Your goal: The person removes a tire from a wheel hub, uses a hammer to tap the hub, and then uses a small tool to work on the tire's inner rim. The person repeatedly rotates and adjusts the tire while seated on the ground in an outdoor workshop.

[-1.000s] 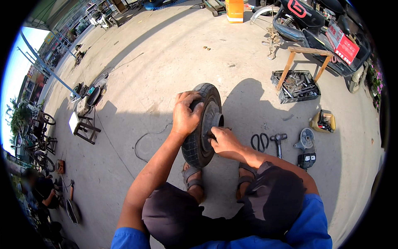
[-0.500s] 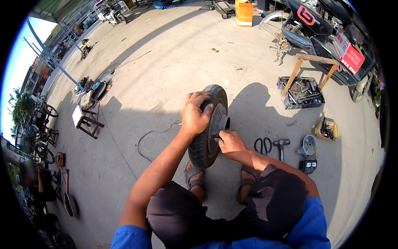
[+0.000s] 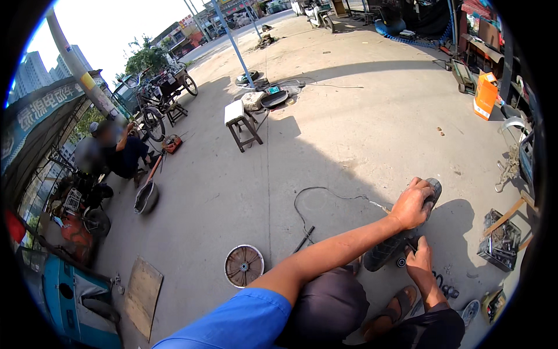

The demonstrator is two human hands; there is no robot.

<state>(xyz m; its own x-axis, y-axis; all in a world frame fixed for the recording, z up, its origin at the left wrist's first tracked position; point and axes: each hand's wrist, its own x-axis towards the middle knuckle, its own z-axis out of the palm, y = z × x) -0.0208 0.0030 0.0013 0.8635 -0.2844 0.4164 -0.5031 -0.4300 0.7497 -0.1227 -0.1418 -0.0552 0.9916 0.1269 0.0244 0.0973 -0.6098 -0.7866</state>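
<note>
A small wheel with a black tyre (image 3: 383, 251) stands upright on the ground between my feet, at the lower right. My left hand (image 3: 414, 205) grips the top of its tread, fingers curled over the far side. On the wheel's right side my right hand (image 3: 419, 257) is closed near the hub, with a small dark part at its fingertips that I cannot make out. Most of the hub face is hidden from here. A round bearing-like part (image 3: 401, 262) shows just below the right fingers.
A spoked wheel rim (image 3: 244, 266) and a dark rod (image 3: 304, 238) lie to the left, near a thin cable (image 3: 296, 203). At right stands a crate of tools (image 3: 500, 247). Farther off are a stool (image 3: 241, 125), an orange box (image 3: 485, 96) and a crouching person (image 3: 122, 151).
The view has swung left, so the wheel and hands now sit at the lower right. My left hand stays on the tyre and my right hand by the hub.
</note>
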